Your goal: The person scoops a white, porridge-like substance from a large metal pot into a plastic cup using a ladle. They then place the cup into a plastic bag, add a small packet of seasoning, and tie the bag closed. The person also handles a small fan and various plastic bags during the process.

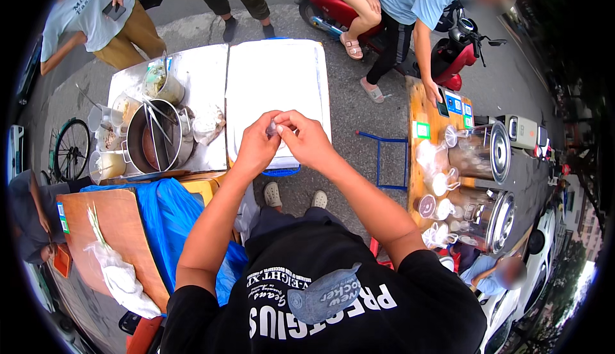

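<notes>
Before my body, my left hand point(259, 143) and my right hand point(302, 138) meet with their fingertips close together. Between them is a small piece of thin, see-through plastic point(272, 128), perhaps a bag; fingers partly hide it. Both hands are over a bright white board point(277, 77), whose front edge is just under them. Left of the board, a steel pot point(185, 143) with long metal utensils in it stands on a metal tabletop point(207, 159). A white plastic bag point(207, 123) lies between pot and board.
Plastic jugs of food point(168, 88) surround the pot. At right, a wooden table point(417, 95) carries large clear drink containers point(475, 154) and bagged cups; a person holds a phone point(442, 104) over it. A blue metal frame point(379, 162) stands between the tables. People and a red scooter point(331, 12) are beyond.
</notes>
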`<state>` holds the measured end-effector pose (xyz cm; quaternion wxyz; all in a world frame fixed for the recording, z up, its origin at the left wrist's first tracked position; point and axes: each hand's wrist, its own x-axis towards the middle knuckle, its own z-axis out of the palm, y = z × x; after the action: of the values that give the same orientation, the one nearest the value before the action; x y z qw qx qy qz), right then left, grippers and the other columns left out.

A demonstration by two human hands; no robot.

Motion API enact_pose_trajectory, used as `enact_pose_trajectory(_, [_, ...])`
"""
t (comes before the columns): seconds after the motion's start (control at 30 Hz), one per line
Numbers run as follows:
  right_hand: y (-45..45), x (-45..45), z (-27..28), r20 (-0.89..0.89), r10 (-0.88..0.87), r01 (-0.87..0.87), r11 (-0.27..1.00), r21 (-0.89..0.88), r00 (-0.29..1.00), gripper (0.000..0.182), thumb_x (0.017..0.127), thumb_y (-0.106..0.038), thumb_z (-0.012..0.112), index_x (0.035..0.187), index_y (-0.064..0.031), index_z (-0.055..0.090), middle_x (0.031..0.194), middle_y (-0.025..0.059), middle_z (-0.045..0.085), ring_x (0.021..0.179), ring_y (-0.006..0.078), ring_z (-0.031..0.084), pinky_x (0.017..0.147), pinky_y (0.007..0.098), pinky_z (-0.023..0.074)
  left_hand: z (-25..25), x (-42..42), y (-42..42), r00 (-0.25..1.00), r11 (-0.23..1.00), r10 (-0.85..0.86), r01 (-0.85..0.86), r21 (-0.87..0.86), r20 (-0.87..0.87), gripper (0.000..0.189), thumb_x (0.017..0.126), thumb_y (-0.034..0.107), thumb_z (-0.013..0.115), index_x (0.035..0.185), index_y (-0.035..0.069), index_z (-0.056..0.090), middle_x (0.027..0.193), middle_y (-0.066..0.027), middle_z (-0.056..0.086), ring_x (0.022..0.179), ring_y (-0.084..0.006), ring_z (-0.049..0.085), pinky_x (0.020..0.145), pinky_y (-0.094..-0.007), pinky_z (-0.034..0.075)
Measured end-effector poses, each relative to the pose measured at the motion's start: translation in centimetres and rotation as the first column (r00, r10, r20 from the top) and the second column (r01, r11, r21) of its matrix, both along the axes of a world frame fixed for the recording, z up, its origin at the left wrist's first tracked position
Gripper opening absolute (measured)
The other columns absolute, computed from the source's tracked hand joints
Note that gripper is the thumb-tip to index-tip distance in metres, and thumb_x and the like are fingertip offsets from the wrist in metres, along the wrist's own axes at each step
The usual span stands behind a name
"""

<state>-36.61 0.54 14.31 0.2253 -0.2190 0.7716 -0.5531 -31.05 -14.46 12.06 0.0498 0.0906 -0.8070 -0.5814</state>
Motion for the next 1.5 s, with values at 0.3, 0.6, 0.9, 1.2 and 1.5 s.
enact_pose_trajectory(0.3, [-0.1,0.5,-6.4,-0.139,-0.009,-0.025,0.97,-0.243,0.99,0.024,0.104,-0.014,0.058,0.12,0.0006,0.068,0.11,0.0163,0.07,0.109,0.029,0.067,0.098,0.0377,0.0521,2.0,-0.7,-1.5,1.0,0.981,-0.015,0.011,0.194,0.02,0.03,0.091,-0.001,0.069,0.121,0.002,0.064,0.095,-0.0028,0.062,0.084,-0.0088,0.058,0.073,-0.0257,0.05])
enact_pose_trajectory(0.6, [-1.6,1.0,-5.9,0.175,-0.07,0.099,0.981,-0.167,0.982,0.022,0.1,-0.015,0.06,0.107,0.001,0.072,0.085,0.0023,0.068,0.084,0.0098,0.062,0.077,0.0265,0.0501,6.9,-2.1,-2.1,0.859,0.816,-0.508,0.461,-0.348,-0.054,0.02,0.088,-0.005,0.053,0.105,0.001,0.062,0.099,-0.0146,0.056,0.089,-0.033,0.062,0.076,-0.0398,0.051])
enact_pose_trajectory(0.9, [2.3,-0.2,-3.2,0.632,0.243,-0.063,0.954,-0.293,0.736,0.036,0.101,-0.037,0.068,0.1,-0.0023,0.076,0.072,-0.0059,0.051,0.069,0.0074,0.04,0.067,0.0241,0.0368,1.3,-4.5,-2.1,0.901,0.858,-0.424,0.368,0.359,0.092,0.014,0.099,0.015,0.064,0.111,0.007,0.063,0.096,-0.0003,0.06,0.091,-0.0077,0.053,0.078,-0.027,0.045])
enact_pose_trajectory(1.2, [6.6,1.6,-0.5,-0.679,0.189,-0.014,0.967,0.254,0.709,0.028,0.077,-0.008,0.073,0.105,-0.0049,0.069,0.098,0.0085,0.061,0.093,0.0316,0.063,0.081,0.0405,0.0549,-4.4,-1.7,1.6,0.833,0.693,-0.499,0.218,0.688,0.238,0.038,0.11,0.035,0.049,0.119,0.002,0.064,0.105,-0.0063,0.068,0.094,-0.015,0.064,0.085,-0.03,0.053])
enact_pose_trajectory(1.5, [11.7,0.8,-3.1,-0.812,-0.092,0.282,0.955,0.092,0.576,0.021,0.075,-0.01,0.073,0.09,-0.0076,0.06,0.09,0.0087,0.056,0.088,0.0313,0.061,0.071,0.0416,0.0538,-5.2,-4.8,7.5,0.874,0.529,-0.447,0.086,0.844,0.191,0.012,0.101,0.01,0.064,0.112,0.005,0.064,0.106,-0.0048,0.069,0.095,-0.0145,0.064,0.087,-0.0328,0.053])
